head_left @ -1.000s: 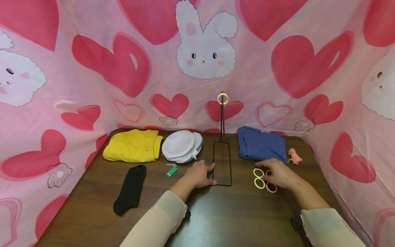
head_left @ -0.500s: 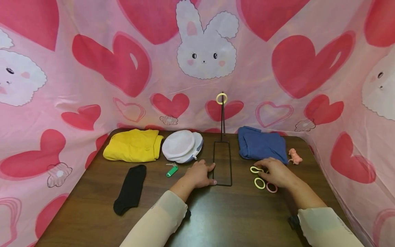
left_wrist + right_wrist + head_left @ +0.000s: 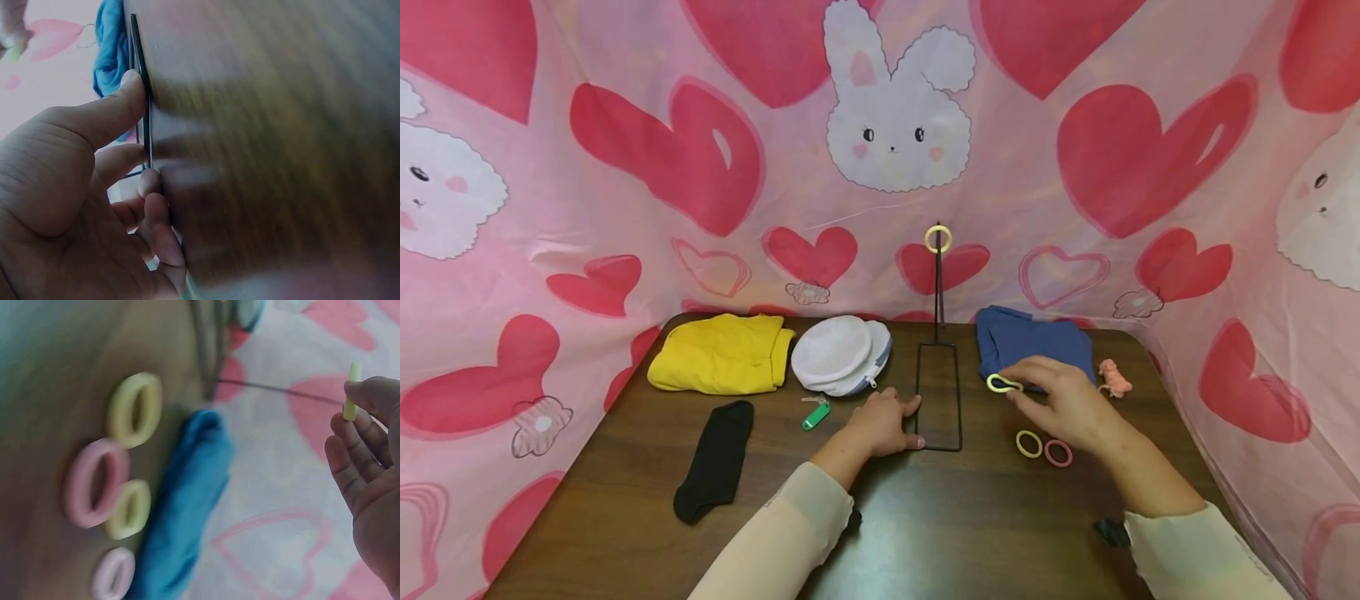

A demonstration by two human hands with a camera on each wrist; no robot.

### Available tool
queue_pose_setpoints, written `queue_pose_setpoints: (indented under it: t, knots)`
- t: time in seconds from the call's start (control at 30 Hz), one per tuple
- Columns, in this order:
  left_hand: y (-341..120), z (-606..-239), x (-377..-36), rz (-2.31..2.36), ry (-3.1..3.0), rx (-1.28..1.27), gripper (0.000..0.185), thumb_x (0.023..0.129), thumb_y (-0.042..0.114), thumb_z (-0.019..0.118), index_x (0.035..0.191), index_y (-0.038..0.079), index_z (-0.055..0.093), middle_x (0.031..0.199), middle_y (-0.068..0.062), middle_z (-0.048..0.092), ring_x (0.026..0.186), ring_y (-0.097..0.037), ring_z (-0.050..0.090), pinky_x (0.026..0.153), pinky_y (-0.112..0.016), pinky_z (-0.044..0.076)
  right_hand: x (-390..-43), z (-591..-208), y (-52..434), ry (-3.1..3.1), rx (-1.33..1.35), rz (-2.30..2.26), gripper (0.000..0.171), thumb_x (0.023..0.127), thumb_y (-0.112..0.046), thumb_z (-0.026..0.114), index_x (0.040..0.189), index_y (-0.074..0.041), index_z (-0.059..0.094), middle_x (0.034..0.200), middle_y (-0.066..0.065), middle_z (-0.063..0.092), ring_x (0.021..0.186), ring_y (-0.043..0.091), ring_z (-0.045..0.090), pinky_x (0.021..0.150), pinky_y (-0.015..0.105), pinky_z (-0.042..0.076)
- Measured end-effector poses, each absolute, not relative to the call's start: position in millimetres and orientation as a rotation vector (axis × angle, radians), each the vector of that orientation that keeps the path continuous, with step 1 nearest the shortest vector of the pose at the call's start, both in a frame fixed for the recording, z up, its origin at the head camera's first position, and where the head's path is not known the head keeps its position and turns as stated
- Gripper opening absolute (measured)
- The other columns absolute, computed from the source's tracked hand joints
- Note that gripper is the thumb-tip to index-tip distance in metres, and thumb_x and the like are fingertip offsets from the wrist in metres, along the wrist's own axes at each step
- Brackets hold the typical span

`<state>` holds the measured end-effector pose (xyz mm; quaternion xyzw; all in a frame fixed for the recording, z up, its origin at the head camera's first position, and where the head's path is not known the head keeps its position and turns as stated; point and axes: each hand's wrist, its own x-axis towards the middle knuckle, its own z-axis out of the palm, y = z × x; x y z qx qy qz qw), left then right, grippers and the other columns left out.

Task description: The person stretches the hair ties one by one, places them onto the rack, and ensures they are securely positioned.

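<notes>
Right hand (image 3: pixel 1063 404) pinches yellow ring (image 3: pixel 1003 383), lifted above table (image 3: pixel 925 517), in front of blue cloth (image 3: pixel 1037 350) near far edge. Left hand (image 3: pixel 880 423) rests flat, fingers relaxed, steadying wire stand (image 3: pixel 939 400) base. Risk imo: light pinch, ring slips, or bumps the thin post and tips stand. Wrist views blurry, grip detail hard to read.

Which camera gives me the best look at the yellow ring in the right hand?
The head view: the yellow ring shows whole, pinched by the right hand. The right wrist view shows it edge-on only; the left wrist view misses it.
</notes>
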<state>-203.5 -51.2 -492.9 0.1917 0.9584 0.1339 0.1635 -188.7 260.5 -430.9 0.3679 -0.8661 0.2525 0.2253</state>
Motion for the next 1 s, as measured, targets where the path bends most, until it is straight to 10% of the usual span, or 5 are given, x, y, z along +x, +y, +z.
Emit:
queue_pose_setpoints:
  t: [0.43,1.0]
  knots:
    - [-52,-494,-203,0.388,2.745,0.551,0.079,0.086,0.058,0.079,0.156,0.033,0.049,0.138,-0.011,0.053,0.122,-0.032,0.053,0.091,-0.057,0.049,-174,-346,210,-2.045,1.154,0.765,0.036,0.102,-0.040,0.064,0.111,-0.008,0.079,0.107,0.003,0.074,0.097,0.020,0.070,0.100,0.014,0.044]
    - [-52,-496,-206,0.393,2.736,0.535,0.079,0.086,0.058,0.078,0.156,0.034,0.049,0.140,-0.012,0.052,0.122,-0.032,0.052,0.093,-0.059,0.048,-175,-309,176,-1.963,1.166,0.691,0.033,0.103,-0.035,0.063,0.113,-0.008,0.079,0.109,0.004,0.074,0.099,0.020,0.070,0.097,0.021,0.049]
